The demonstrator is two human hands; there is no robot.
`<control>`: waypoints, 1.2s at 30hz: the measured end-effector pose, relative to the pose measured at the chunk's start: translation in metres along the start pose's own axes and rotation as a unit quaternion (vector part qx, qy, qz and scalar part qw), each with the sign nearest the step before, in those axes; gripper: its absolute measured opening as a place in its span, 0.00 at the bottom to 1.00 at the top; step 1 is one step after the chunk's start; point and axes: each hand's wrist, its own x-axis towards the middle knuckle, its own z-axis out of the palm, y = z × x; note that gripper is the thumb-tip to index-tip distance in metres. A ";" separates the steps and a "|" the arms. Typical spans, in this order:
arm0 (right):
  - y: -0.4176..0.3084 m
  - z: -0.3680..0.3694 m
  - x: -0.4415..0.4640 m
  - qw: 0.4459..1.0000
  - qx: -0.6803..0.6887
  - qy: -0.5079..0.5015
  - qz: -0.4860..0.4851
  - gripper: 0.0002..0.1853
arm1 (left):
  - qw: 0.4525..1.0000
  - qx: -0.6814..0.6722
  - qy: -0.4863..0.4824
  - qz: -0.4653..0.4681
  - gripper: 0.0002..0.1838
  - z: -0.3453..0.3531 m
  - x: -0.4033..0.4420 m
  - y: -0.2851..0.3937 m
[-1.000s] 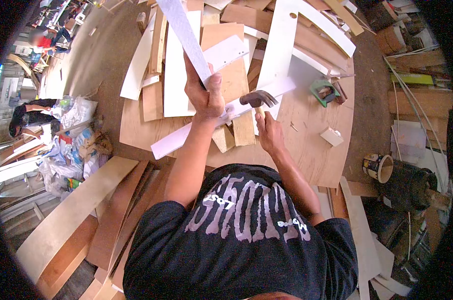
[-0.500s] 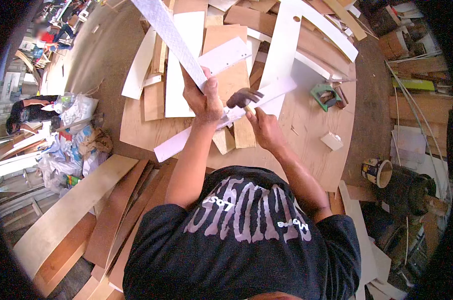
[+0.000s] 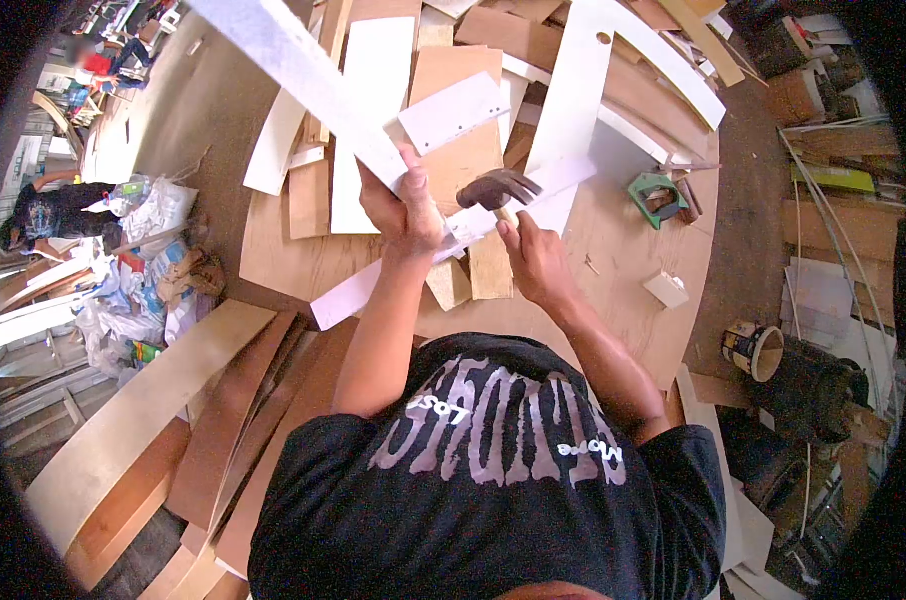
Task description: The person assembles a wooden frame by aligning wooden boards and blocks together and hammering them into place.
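My left hand [image 3: 405, 208] is closed around the lower end of a long white board [image 3: 303, 80], which slants up to the far left. In my right hand [image 3: 536, 262] is a claw hammer [image 3: 500, 188], gripped by its wooden handle just below the dark metal head. Beneath both hands a narrow white strip [image 3: 348, 293] lies diagonally across wooden blocks [image 3: 490, 272]. The hammer head hovers over or touches this strip; I cannot tell which. Just beyond it lies a short white piece with small holes [image 3: 458, 112].
Wood offcuts and white panels [image 3: 381, 90] cover the far part of the plywood worktop [image 3: 613, 320]. A green tool [image 3: 656, 200] and a small white block [image 3: 665, 290] lie at right. Brown boards [image 3: 228, 440] lean at left. A bucket [image 3: 753, 350] stands right; a person [image 3: 63, 215] bends over at left.
The white board has swung, its far end moving left. The hammer head has shifted slightly right and turned. At left, the bending person has changed posture.
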 end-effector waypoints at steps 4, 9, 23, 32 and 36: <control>0.006 -0.001 0.007 0.996 -0.034 -0.078 0.001 0.19 | 0.998 -0.020 0.052 -0.012 0.26 0.002 -0.002 -0.005; -0.005 0.001 0.008 0.998 -0.015 -0.052 0.016 0.19 | 0.999 -0.042 0.026 -0.018 0.25 -0.003 0.002 0.003; 0.014 -0.001 -0.011 0.992 0.019 -0.029 0.121 0.26 | 0.990 -0.134 0.034 -0.013 0.23 -0.009 0.010 0.019; 0.016 0.002 -0.029 0.988 0.023 -0.014 0.152 0.28 | 0.989 -0.144 -0.021 -0.016 0.26 -0.044 -0.001 0.016; 0.011 0.003 -0.039 0.986 -0.018 -0.024 0.166 0.28 | 0.987 -0.160 -0.007 -0.002 0.27 -0.046 -0.001 0.019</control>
